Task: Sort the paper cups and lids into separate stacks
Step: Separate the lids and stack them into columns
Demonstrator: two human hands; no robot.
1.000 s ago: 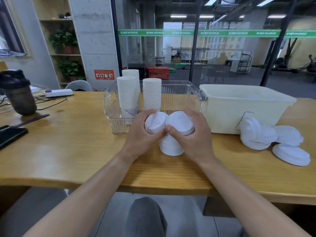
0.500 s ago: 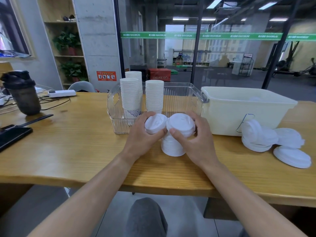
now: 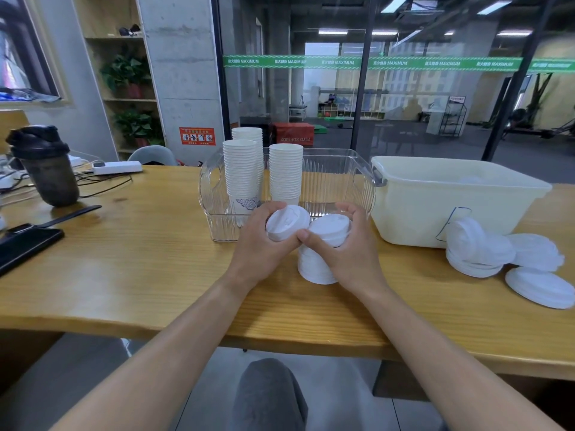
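My left hand grips a white lid, tilted toward me, just left of a stack of white lids standing on the wooden table. My right hand curls round the top of that stack, whose uppermost lid shows between thumb and fingers. Behind the hands, a clear plastic bin holds three stacks of white paper cups. More loose white lids lie in a heap on the table at the right.
A cream plastic tub stands right of the clear bin. At the left are a dark shaker bottle, a black phone, a pen, cables and a white power strip. A glass wall rises behind the table.
My left hand has tipped its lid up and slightly away from the stack. My right hand keeps its hold on the stack's top. The camera has shifted a little.
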